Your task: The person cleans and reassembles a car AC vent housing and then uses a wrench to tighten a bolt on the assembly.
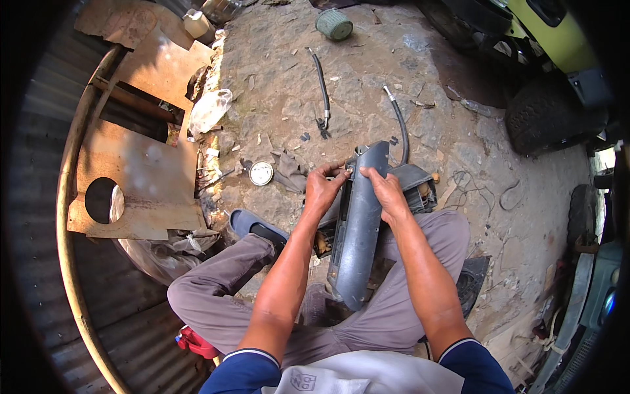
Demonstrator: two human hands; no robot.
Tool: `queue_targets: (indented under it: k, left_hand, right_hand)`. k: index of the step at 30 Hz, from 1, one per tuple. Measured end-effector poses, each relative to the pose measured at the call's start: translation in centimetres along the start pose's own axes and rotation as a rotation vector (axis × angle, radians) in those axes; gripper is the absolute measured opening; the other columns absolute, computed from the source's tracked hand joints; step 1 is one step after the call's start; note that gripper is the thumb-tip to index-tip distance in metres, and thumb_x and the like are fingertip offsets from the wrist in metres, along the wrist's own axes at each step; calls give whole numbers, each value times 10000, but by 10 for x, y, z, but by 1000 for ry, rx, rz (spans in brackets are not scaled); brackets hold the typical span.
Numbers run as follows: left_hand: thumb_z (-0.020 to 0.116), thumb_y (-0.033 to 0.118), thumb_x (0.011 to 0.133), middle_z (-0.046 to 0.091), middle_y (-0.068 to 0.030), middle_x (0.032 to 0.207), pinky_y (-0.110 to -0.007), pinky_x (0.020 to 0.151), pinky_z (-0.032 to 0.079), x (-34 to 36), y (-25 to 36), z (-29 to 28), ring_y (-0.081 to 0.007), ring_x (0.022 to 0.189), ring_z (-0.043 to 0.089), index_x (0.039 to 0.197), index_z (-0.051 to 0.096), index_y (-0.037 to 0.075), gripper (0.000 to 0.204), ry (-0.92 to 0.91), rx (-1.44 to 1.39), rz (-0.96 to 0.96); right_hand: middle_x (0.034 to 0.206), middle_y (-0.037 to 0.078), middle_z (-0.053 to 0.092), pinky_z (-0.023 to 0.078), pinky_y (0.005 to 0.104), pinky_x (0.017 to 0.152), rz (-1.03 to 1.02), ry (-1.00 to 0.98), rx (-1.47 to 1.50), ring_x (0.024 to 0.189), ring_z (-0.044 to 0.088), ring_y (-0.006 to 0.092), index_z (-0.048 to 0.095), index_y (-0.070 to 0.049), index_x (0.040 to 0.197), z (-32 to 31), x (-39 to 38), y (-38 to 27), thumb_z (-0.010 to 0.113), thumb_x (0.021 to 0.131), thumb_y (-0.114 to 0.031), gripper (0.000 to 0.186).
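Note:
A long grey plastic panel [361, 230], seemingly a vehicle trim part, lies tilted lengthwise between my knees. My right hand [388, 195] grips its right edge near the far end, thumb on the top face. At the opposite edge, my left hand [321, 189] has thumb and fingertips pinched together by the panel's far end; whatever small piece they touch is too small to make out. Behind and partly under the panel sits a dark plastic housing [413, 177] with an open, brownish inside. A round tin [261, 173] and a dark rag [289, 172] lie left of my left hand.
Two black hoses [321, 85] [401, 125] with metal ends lie on the stony ground ahead. Farther off is a green woven basket-like container [333, 24]. Rusty sheet metal [138, 177] leans along the left wall. A vehicle tyre [551, 111] stands at the right, near loose wire [469, 190].

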State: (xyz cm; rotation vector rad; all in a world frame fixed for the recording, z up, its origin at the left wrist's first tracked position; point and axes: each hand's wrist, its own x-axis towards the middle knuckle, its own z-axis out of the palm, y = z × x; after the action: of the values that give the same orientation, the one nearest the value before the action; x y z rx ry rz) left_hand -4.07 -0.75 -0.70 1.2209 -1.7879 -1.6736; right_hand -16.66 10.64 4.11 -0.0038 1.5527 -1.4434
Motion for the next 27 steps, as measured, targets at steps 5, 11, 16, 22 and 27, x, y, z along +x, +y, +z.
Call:
queue_targets:
  k: [5,11,16,22,27]
  left_hand:
    - [805,285,894,770,-70,886,-305,755,521,7,16,-11,-121,822,661,1043,790,-10,331,-119,94,-57]
    - [814,327,883,742,-65,790,-326,661,484,7,27,-13,-118,713,606,985,800,-3,345,-163,188,-65]
    - [812,342,881,727,-70,756,-351,634,473,1,11,-5,-121,680,588,972,795,-14,368,-46,176,-42]
    - [780,311,909,757,-103,831,-345,687,509,-4,12,2,-140,742,645,1011,780,-29,355,38,304,14]
    - [772,272,918,775,-122,924,-320,759,539,6,9,-6,-157,847,698,1053,768,-34,334,-69,152,1]
  right_hand:
    - [829,123,678,569,371,569,6,5,-1,645,669,197,667,50,978,2,-1,-2,790,845,-310,404]
    - [833,125,681,570,373,564,15,-6,-5,654,677,202,666,60,982,1,0,-2,783,850,-297,399]
    - [832,120,683,568,372,569,-5,15,-20,664,678,202,672,62,971,5,-4,-5,780,849,-292,389]
    - [821,106,685,564,364,585,-9,25,-19,664,675,193,689,42,958,5,-1,-3,780,849,-294,364]
    - [812,92,686,549,349,577,-16,-6,-23,647,668,176,700,24,964,6,-3,-3,767,864,-292,338]
